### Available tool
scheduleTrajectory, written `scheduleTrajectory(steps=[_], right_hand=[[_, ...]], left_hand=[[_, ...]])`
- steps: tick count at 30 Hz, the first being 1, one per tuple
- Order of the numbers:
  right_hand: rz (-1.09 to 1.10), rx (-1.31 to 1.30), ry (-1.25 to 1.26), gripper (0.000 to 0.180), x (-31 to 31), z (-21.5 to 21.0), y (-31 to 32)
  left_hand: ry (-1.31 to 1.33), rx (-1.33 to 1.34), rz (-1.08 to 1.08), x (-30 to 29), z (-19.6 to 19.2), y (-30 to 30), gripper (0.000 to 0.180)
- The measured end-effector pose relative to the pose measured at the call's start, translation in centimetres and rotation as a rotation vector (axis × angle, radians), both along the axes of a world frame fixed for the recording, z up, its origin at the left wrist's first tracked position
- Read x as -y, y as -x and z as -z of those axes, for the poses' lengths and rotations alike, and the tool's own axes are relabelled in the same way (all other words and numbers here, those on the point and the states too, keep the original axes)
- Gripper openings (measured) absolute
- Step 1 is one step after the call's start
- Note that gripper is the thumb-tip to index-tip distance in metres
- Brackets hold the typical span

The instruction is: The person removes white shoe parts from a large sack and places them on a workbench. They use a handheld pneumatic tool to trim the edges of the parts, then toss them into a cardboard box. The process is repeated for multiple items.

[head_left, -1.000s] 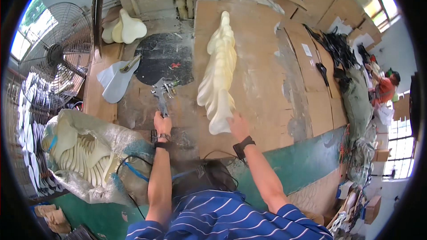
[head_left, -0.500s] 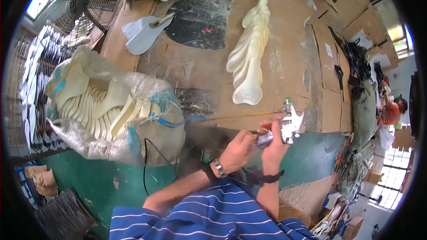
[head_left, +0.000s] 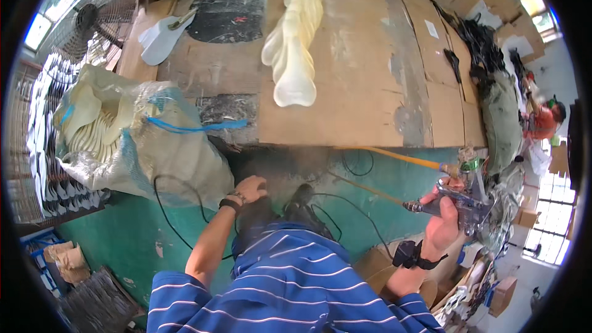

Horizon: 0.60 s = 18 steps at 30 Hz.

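Observation:
At the right, beyond the table's front edge, my right hand [head_left: 443, 225] is closed around the handle of a metal spray gun [head_left: 465, 203]. A yellow-orange hose [head_left: 401, 157] leads to the gun's top, and a second, thinner hose [head_left: 367, 190] runs to its handle end. My left hand [head_left: 250, 190] is low over my left leg, back upward, fingers loosely stretched and holding nothing I can see. Cream-coloured, sole-shaped pieces [head_left: 296, 55] lie in a long overlapping row on the cardboard-covered table [head_left: 354, 98].
A woven sack [head_left: 176, 148] of similar cream pieces stands at the left, a blue strap [head_left: 197, 127] hanging off it. Grey flat pieces [head_left: 52, 148] fill a rack beside a large fan [head_left: 89, 18]. Black cables [head_left: 357, 206] cross the green floor. Another person [head_left: 542, 120] is far right.
My left hand has come off the spray gun and dropped leftward to my leg. My right hand has carried the gun rightward. The table and its pieces now appear higher and further left in view.

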State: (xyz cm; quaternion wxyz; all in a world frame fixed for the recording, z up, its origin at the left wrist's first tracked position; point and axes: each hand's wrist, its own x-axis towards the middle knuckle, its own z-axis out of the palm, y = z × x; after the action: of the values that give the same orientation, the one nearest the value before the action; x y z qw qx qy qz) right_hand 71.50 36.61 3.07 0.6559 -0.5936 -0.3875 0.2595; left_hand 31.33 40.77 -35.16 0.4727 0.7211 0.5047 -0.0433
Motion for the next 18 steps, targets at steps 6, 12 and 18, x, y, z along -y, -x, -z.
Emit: scheduleTrajectory(steps=[6,12,18], right_hand=[[0.089,-0.085,-0.141,0.053,5.9,-2.9,-6.6],[0.142,-0.032,-0.122,0.053,8.1,-4.3,-9.0],[0.341,-0.026,-0.204,0.057,8.0,-6.1,-6.8]], left_hand=[[0.005,0.038,-0.275,1.5,-4.9,-1.3,0.042],[0.021,0.217,-0.38,-0.2,-8.6,-5.5,0.047],[-0.327,0.481,0.101,-3.7,-7.4,-18.3,0.114]])
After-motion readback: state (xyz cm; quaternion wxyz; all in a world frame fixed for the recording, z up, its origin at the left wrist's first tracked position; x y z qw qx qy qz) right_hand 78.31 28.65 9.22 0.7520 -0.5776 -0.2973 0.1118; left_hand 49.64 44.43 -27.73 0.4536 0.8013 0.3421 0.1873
